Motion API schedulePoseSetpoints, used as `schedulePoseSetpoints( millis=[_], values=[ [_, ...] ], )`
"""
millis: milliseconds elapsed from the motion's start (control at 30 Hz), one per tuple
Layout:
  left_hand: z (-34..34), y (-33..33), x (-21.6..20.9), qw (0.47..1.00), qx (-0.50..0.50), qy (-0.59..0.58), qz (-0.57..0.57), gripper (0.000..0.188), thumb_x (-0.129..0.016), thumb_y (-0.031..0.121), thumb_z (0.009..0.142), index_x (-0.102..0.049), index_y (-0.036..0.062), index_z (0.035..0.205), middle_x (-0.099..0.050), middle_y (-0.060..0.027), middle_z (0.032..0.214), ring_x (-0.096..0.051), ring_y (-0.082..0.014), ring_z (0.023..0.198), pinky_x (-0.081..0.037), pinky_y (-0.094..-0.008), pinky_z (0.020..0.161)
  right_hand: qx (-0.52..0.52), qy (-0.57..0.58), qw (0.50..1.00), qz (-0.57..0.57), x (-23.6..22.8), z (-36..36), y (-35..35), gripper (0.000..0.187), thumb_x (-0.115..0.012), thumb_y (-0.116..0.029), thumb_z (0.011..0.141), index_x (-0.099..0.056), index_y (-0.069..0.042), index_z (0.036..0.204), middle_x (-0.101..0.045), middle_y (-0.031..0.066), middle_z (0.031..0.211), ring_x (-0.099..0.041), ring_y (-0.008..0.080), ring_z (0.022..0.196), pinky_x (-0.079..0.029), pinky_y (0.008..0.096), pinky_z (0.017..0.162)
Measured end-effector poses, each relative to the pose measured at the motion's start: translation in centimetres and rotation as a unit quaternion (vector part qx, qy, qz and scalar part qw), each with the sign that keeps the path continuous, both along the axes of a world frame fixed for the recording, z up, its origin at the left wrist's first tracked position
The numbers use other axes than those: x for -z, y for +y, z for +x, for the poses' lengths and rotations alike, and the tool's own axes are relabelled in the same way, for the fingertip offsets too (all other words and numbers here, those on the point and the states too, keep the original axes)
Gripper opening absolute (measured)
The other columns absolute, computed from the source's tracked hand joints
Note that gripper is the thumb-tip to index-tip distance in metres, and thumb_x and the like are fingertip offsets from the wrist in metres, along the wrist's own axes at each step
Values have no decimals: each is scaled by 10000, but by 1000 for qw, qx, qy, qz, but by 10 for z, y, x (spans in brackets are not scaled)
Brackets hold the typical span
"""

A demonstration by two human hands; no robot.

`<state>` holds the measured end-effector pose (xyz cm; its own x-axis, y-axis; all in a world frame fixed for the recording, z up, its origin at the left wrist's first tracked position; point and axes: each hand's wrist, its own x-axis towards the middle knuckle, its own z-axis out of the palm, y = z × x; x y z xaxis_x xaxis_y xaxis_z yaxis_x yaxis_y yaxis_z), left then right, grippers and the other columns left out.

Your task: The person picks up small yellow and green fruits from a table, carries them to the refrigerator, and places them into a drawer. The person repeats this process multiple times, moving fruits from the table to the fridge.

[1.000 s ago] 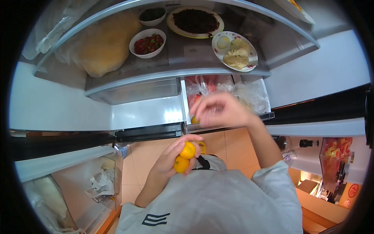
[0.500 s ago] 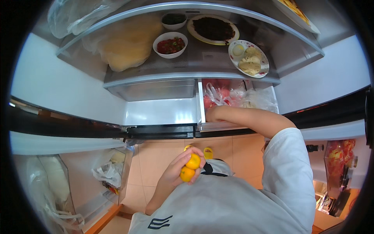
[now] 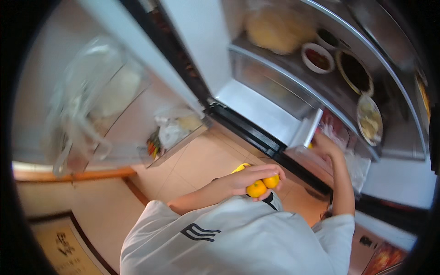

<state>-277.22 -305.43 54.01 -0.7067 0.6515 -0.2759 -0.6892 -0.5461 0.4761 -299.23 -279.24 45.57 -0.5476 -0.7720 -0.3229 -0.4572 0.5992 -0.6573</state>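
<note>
L hand (image 3: pixel 256 176) has fingers curled snug round two small, round, orange-yellow citrus fruits (image 3: pixel 256 188), touching each other, just above the pale grey cotton T-shirt (image 3: pixel 256 238). R hand (image 3: pixel 324 144) is at the open, white-walled fridge drawer (image 3: pixel 313 127); fingers blurred & partly hidden, so can't tell how far open or if holding anything. Step now: prob. R reach at drawer. Next move calls for firm L grip & R fingers clear of drawer edge.
</note>
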Motion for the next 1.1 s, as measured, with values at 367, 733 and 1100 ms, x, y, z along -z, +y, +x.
schedulePoseSetpoints(
  millis=[367, 733, 1100],
  values=[
    [37, 21, -2, 999, -2, 13, -32, 302, -400, 353, 999, -476, 79, 1100, -564, -91, 919, -540, -137, 529, -423, -247, 387, 459, 55, 839, -286, -66, 88, 81, 364, -659, -147, 863, -585, 34, 1170, -652, 121, 1020, -630, 148, 796, -513, 266, 665],
    [24, 83, -8, 992, 122, -13, 24, 297, -455, 307, 961, -461, 68, 1139, -540, -140, 969, -535, -203, 496, -415, -275, 386, 403, -410, 620, -534, -84, 248, 45, 643, -228, -596, 931, -515, -34, 811, -370, -12, 477, -307, 98, 390, -246, 245, 382],
    [38, 137, -14, 967, 251, 9, -51, 413, -394, 399, 983, -440, 27, 1156, -537, -142, 839, -526, -196, 480, -418, -267, 418, 720, 99, 539, -426, -26, 367, 178, 340, -645, -144, 894, -517, -49, 1194, -595, 38, 1034, -579, 99, 887, -480, 221, 746]
  ],
)
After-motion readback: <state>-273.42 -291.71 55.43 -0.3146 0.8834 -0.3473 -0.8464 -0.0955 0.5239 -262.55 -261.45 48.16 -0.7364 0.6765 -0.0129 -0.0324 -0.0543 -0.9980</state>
